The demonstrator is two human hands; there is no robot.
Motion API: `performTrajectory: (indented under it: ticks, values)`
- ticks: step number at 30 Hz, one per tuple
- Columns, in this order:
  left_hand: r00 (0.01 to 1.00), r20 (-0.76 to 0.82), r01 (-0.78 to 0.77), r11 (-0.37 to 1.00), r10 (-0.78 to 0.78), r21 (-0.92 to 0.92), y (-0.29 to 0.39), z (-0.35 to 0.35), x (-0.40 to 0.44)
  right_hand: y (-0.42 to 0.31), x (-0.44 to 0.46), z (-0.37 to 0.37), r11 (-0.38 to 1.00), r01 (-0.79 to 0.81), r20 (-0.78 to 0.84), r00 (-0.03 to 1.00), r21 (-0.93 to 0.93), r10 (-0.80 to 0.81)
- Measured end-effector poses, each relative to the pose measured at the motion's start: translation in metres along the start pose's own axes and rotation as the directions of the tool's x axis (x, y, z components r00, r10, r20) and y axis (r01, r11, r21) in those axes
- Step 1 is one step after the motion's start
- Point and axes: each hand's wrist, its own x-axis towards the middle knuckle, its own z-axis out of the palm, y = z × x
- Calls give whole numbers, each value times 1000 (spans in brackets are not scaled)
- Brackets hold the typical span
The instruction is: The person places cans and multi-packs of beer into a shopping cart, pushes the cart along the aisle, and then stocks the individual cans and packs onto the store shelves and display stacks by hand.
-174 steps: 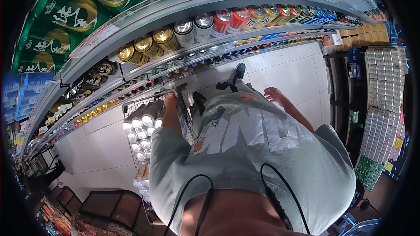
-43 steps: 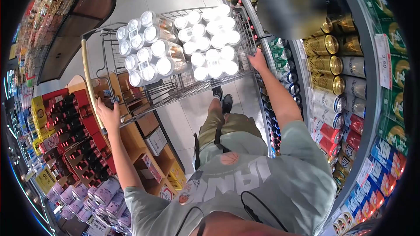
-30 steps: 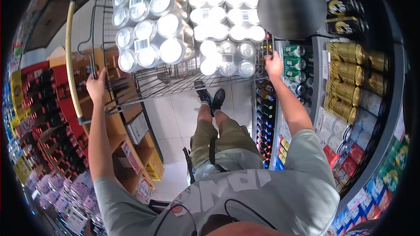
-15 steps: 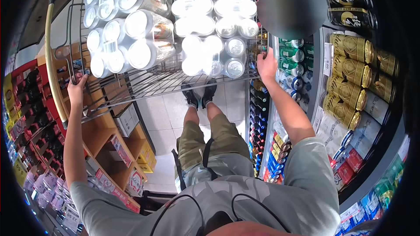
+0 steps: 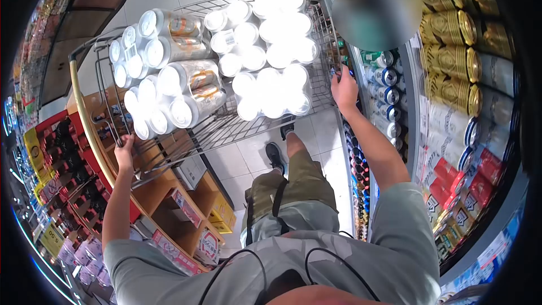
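In the head view a wire shopping cart [image 5: 195,148] stands crosswise before me. A tan bar [image 5: 86,110] runs along its left end. My left hand [image 5: 125,151] is closed around the metal frame near that end. At the opposite end, my right hand [image 5: 344,89] is closed on the cart's rim. Several shrink-wrapped packs of cans fill the basket. The left packs [image 5: 200,97] lie tilted and show orange-marked cans; the right packs [image 5: 271,93] stand with their tops up, washed out by glare.
At right, shelves hold gold cans [image 5: 449,28], blue-and-white cans [image 5: 385,93] and red cans [image 5: 449,175]. A wooden shelf unit [image 5: 161,192] with a yellow box [image 5: 221,214] stands close at left. Pale floor tiles [image 5: 245,155] show below the cart. A blurred patch covers part of the upper right.
The cart and its packs sit lower in view, with both hands still on it. My feet have stepped apart. The shelves on both sides have shifted in view.
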Motion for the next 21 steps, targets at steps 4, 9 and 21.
performTrajectory:
  ticks: [4,9,21]
  values:
    - [1000,13,27,999,-27,-30,-16,-7,-22,13,-30,3,1000,-2,-17,1000,-4,2]
    - [999,21,45,998,-44,-51,-38,-22,-55,21,-73,3,1000,-9,-33,999,-13,9]
    - [1000,19,5,1000,-5,-30,-86,-42,-140,63,-172,10,990,-124,-15,992,-69,123]
